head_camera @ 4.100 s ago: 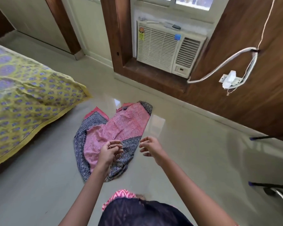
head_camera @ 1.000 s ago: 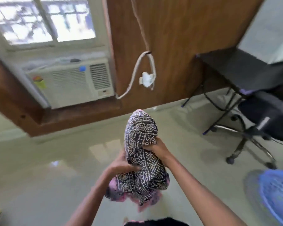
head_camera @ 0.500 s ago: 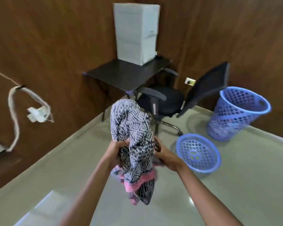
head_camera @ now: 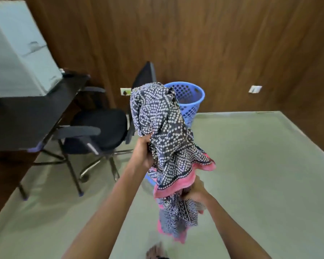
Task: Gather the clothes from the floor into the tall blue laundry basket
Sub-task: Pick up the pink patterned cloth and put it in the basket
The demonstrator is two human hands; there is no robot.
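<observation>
A bunched dark cloth with white dots and a pink border (head_camera: 165, 131) hangs in front of me, held in both hands. My left hand (head_camera: 143, 152) grips it at mid height on its left side. Lower down, my right hand (head_camera: 194, 190) clutches the pink-edged part, and a tail of fabric dangles below it. The tall blue laundry basket (head_camera: 192, 99) stands against the wooden wall, straight behind the cloth, which hides its left half.
A black office chair (head_camera: 101, 126) stands left of the basket, beside a dark desk (head_camera: 26, 116) carrying a white box (head_camera: 17, 53). A bit of a low blue basket (head_camera: 149, 179) peeks out behind the cloth. Pale floor (head_camera: 260, 174) spreads to the right.
The cloth went from lying on the floor to held in both hands. My view swung right; the tall basket now sits straight behind the cloth. My right hand has dropped lower.
</observation>
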